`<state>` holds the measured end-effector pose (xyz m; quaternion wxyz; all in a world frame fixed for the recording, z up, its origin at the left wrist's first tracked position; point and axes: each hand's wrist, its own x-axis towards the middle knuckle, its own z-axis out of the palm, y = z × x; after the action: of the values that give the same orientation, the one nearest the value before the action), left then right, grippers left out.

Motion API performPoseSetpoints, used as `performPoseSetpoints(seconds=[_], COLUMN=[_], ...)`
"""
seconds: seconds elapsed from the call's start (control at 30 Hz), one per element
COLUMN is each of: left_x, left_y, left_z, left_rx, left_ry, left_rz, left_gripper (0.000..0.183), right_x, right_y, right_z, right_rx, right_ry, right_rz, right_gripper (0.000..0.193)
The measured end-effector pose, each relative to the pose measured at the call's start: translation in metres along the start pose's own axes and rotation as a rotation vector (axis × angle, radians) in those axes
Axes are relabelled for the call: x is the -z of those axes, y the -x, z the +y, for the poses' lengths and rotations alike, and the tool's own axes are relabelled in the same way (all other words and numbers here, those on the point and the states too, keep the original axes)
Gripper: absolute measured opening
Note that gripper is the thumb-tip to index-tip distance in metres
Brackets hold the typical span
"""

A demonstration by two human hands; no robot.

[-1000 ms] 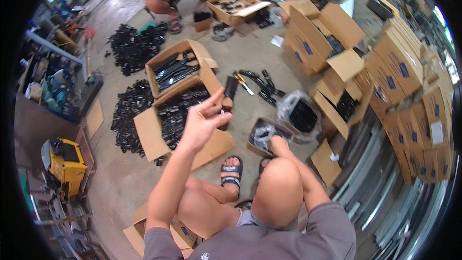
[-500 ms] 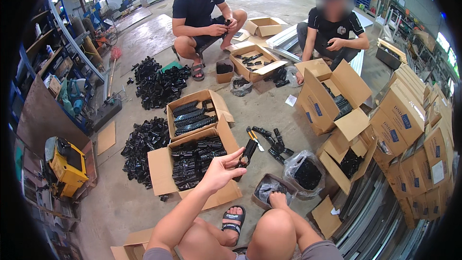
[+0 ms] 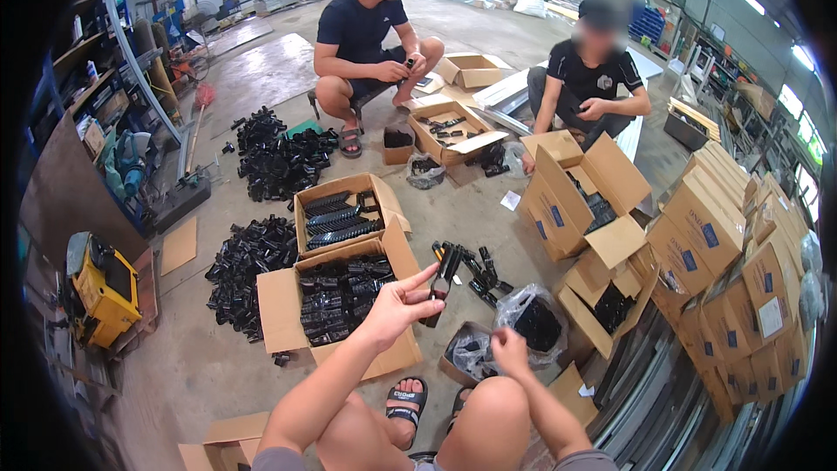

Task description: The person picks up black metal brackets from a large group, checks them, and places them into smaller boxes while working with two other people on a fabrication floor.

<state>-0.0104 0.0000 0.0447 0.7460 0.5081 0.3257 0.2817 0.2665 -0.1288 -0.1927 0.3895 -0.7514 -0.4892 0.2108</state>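
Note:
Thumb and fingers of my left hand (image 3: 403, 307) pinch a glossy black jointed fitting (image 3: 446, 281), held upright above the floor. My right hand (image 3: 509, 352) is above the edge of a small carton lined with clear plastic (image 3: 460, 351), its fingers drawn together; whatever they hold is too small or hidden. Just beyond it is a clear plastic bag of small black parts (image 3: 539, 324). Several more black fittings (image 3: 482, 275) lie on the floor behind the held one. Left of my left hand, an open carton (image 3: 281, 318) is packed with similar black fittings.
Another carton of neatly rowed fittings (image 3: 391, 198) adjoins it, with loose black heaps (image 3: 253, 275) to the left. Two people crouch opposite, one (image 3: 366, 30) handling a small part, the other (image 3: 597, 78) beside an open carton (image 3: 558, 214). Stacked cartons (image 3: 697, 235) stand right.
My right hand has risen out of the small lined carton to above its edge. My left hand still holds the fitting, now turned a little more upright. The whole view has shifted slightly.

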Motion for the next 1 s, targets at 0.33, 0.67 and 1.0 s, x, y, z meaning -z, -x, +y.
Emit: performPoseSetpoints(seconds=[0.33,0.67,1.0], left_x=[-0.033,-0.051,-0.055], left_y=[-0.006,0.004,0.006], left_z=[0.010,0.013,0.012], left_rx=[-0.178,-0.248,-0.277], left_ry=[0.319,0.133,0.102], left_rz=[-0.023,-0.042,-0.043], left_gripper=[0.077,0.074,0.073], right_x=[0.106,0.089,0.085], right_y=[-0.040,-0.027,-0.026], right_z=[-0.279,-0.271,-0.269], right_rx=[0.198,0.223,0.252], right_ry=[-0.668,-0.791,-0.689], right_rz=[-0.054,0.156,0.223], right_gripper=[0.017,0.019,0.016])
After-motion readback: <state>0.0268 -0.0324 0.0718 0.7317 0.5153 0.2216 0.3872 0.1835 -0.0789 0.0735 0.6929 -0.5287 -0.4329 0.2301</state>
